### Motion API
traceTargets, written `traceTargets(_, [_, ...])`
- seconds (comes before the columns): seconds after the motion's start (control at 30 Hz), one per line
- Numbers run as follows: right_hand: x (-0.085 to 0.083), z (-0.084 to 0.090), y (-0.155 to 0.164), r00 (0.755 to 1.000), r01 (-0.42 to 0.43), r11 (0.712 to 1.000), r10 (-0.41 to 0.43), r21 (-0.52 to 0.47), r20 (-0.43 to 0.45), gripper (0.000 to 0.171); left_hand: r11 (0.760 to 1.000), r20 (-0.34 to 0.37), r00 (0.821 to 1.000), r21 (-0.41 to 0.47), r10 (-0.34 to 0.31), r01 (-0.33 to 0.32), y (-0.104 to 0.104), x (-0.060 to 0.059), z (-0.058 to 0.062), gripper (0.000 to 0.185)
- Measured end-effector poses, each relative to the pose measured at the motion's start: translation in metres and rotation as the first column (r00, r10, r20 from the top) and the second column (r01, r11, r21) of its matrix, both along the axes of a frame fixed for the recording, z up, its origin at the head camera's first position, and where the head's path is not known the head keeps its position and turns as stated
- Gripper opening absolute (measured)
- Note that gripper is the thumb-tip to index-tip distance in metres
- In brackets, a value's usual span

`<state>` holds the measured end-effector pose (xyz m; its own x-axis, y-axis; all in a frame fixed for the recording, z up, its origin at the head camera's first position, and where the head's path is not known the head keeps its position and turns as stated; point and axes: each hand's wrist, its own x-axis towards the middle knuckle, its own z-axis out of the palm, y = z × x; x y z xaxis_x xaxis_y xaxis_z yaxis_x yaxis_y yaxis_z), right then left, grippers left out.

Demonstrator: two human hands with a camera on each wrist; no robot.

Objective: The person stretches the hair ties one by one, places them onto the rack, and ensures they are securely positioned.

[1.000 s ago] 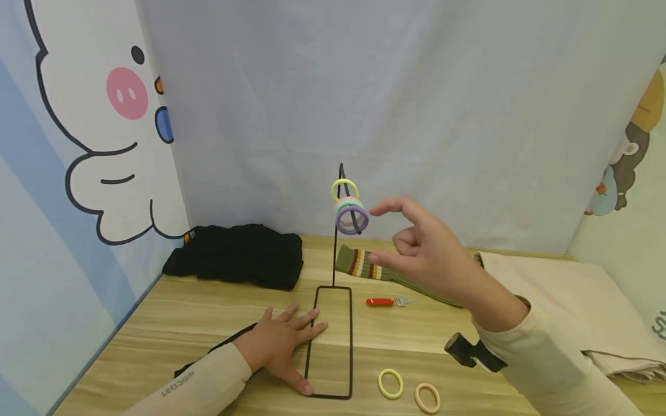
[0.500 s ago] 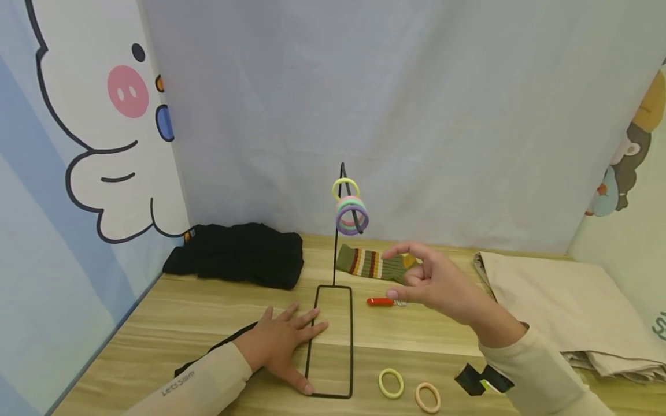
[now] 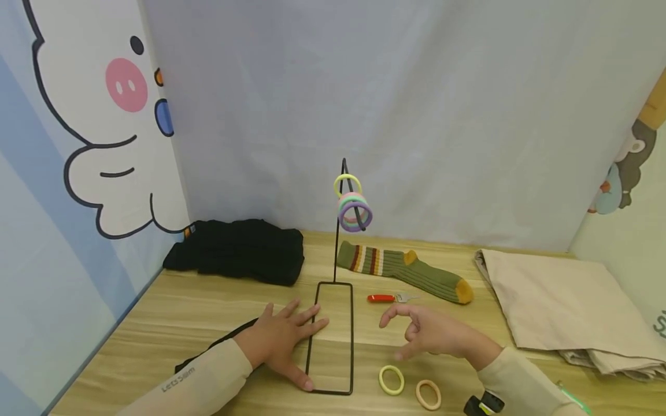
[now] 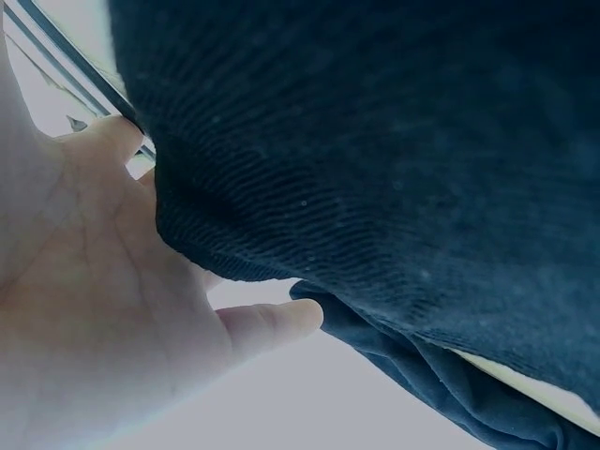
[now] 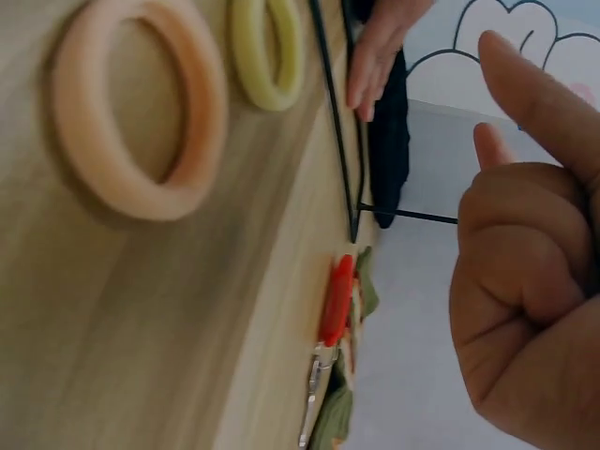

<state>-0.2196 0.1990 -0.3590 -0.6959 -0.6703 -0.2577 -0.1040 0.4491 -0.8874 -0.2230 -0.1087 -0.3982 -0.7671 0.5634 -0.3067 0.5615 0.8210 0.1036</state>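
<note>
A thin black wire stand [image 3: 352,341] has a rectangular base and a raised arm. On the arm hang a purple ring [image 3: 340,217], green and pink rings behind it, and a yellow ring [image 3: 347,176] further back. My left hand [image 3: 283,344] lies spread over the left side of the base, thumb at its front corner. Above the table, right of the base, my right hand [image 3: 434,335] holds nothing: thumb and index finger are apart, the other fingers curled. Just below it on the table are a yellow-green ring [image 3: 381,379] and a peach ring [image 5: 80,103].
Behind lie a folded black cloth [image 3: 244,251], a striped green sock [image 3: 432,277] and a red-handled tool [image 3: 381,299]. A beige cloth [image 3: 562,300] and a green pen-like item [image 3: 574,400] are at right. Dark fabric [image 4: 375,169] fills much of the left wrist view.
My right hand has come down and away from beside the rings on the arm to above the loose rings, uncovering the sock and red-handled tool. The left hand stays put.
</note>
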Motion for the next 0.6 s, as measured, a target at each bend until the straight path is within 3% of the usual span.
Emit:
traceTargets(0.2, [0.006,-0.02,0.001,0.997,-0.072,0.99,0.071,0.12,0.014,0.041,1.0,-0.003,1.0,-0.001,0.0,0.0,0.0,0.001,0.0,0.108])
traceTargets(0.6, [0.01,-0.034,-0.005,0.976,-0.218,0.969,0.215,0.113,0.041,0.044,1.0,0.005,1.0,-0.013,0.004,-0.004,0.001,0.002,0.004,0.107])
